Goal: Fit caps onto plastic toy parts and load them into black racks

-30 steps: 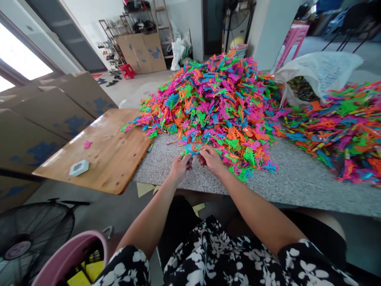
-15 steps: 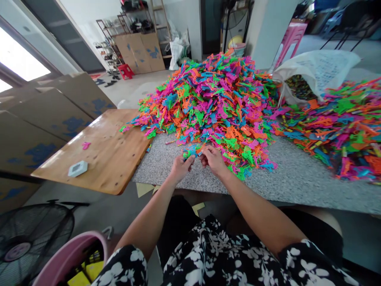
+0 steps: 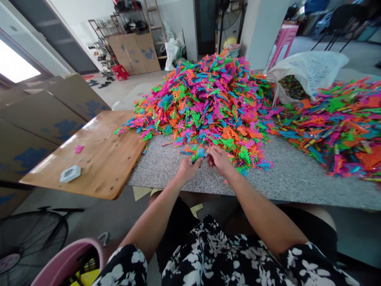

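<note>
Speckled grey tabletop (image 3: 157, 167) across the middle. Multicolour plastic heap (image 3: 205, 91) at 12 to 1 o'clock, second heap (image 3: 345, 123) at 3, wooden board (image 3: 92, 159) at 9. Right hand (image 3: 220, 159) at 4, bunched, can't tell if gripping anything; left hand (image 3: 187, 168) at 6, pinching small blue piece (image 3: 200, 152) near clock centre, by first heap's near edge.

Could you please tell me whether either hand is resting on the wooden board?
No, the left hand and the right hand are both over the grey speckled tabletop, to the right of the wooden board.
</note>
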### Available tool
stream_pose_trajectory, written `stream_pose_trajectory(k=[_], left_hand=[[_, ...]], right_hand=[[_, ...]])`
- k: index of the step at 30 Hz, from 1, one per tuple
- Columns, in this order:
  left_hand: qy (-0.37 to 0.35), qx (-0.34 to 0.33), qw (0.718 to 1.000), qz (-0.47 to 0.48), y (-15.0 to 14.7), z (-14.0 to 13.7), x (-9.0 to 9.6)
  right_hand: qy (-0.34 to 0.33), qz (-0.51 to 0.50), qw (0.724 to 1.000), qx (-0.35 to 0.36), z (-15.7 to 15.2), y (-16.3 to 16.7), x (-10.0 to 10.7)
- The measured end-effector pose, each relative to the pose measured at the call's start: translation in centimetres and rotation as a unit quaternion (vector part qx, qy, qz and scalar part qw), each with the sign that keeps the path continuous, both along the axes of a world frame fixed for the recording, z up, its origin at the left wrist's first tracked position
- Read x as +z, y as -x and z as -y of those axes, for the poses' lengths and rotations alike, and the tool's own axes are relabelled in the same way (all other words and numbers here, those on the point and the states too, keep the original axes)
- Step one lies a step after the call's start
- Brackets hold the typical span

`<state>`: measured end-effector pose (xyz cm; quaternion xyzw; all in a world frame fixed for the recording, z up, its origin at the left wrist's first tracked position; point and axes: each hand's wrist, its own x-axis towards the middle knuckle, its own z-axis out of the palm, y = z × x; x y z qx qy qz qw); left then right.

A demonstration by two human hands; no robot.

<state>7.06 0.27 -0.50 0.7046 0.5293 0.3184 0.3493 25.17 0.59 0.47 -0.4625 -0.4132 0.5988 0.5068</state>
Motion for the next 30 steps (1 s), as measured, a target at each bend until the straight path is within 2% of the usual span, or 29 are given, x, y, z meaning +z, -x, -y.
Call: stream_pose_trajectory(k=[2, 3, 4, 6, 8, 9, 11, 14, 15, 17, 18, 20, 23, 26, 28, 30], left_hand=[[-0.006, 0.003, 1.0, -0.009, 0.3, -1.3, -0.6], [-0.021, 0.015, 1.0, -0.008, 0.8, -2.2, -1.0], [-0.043, 0.036, 0.998, -0.009, 1.4, -3.1, -1.3], [-0.1, 0.084, 0.991, -0.03, 2.9, -5.0, -1.9], [-0.142, 0.093, 0.982, -0.078, 3.9, -6.3, -2.5], [-0.151, 0.078, 0.98, -0.101, 4.2, -6.8, -2.7], [-0.158, 0.033, 0.978, -0.135, 4.1, -7.3, -3.1], [-0.162, 0.003, 0.975, -0.154, 3.4, -7.6, -3.1], [-0.166, 0.003, 0.974, -0.151, 3.3, -7.6, -2.9], [-0.174, 0.015, 0.977, -0.126, 3.5, -7.7, -2.6], [-0.17, 0.033, 0.98, -0.103, 3.9, -7.7, -2.4], [-0.129, 0.099, 0.986, -0.03, 5.2, -7.5, -2.0], [-0.007, 0.194, 0.971, 0.138, 7.8, -6.6, -1.5], [0.09, 0.213, 0.937, 0.262, 9.9, -4.9, -1.2], [0.12, 0.22, 0.924, 0.287, 10.6, -3.6, -1.0], [0.133, 0.227, 0.918, 0.298, 11.1, -2.3, -1.0]], right_hand=[[0.026, 0.042, 0.999, -0.021, -0.6, -2.9, 0.6], [0.018, 0.049, 0.997, -0.064, -1.0, -4.7, 1.1], [-0.004, 0.04, 0.991, -0.125, -1.5, -6.6, 1.9], [-0.076, -0.027, 0.964, -0.254, -2.3, -10.2, 3.6], [-0.132, -0.083, 0.934, -0.321, -2.6, -12.5, 5.2], [-0.143, -0.092, 0.929, -0.328, -2.6, -12.8, 5.7], [-0.132, -0.075, 0.944, -0.294, -2.1, -11.6, 5.7], [-0.069, 0.004, 0.99, -0.127, -1.1, -7.0, 3.7], [-0.048, 0.043, 0.996, -0.065, -1.0, -5.2, 2.6], [-0.031, 0.151, 0.988, 0.024, -1.0, -2.3, 0.5], [-0.038, 0.216, 0.974, 0.048, -1.3, -1.1, -0.4], [-0.073, 0.35, 0.931, 0.074, -2.2, 0.6, -1.7], [-0.12, 0.496, 0.855, 0.095, -3.7, 2.6, -2.2], [-0.165, 0.559, 0.803, 0.122, -5.1, 5.3, -1.5], [-0.185, 0.583, 0.779, 0.14, -5.8, 7.4, -0.8], [-0.164, 0.613, 0.758, 0.153, -6.0, 9.1, -0.2]])
